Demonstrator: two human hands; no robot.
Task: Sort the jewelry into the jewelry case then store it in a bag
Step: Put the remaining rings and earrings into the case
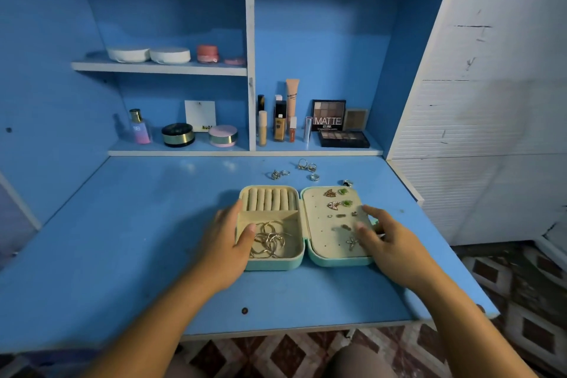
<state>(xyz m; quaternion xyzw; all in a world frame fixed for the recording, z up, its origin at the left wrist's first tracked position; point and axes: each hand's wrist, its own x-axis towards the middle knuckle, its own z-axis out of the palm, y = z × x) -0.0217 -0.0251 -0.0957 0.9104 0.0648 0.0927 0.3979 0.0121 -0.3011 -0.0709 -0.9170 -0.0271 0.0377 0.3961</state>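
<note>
Sorting stage. My left hand (228, 239) grips the case (276, 265) rim; right hand (385, 239) rests spread on it. Next, I expect: slot the rings (313, 177).

Blue desk (122, 239) is backed by shelving. On low shelf, far left, are set a perfume btl (140, 127), black jar (178, 134) & pink compact (223, 135); to the right, foundation btl (279, 121), tube (292, 98), MATTE palette (329, 115). Two white compacts (128, 54) are kept on upper shelf (159, 68). Patterned floor (521, 301) is seen near right.
</note>
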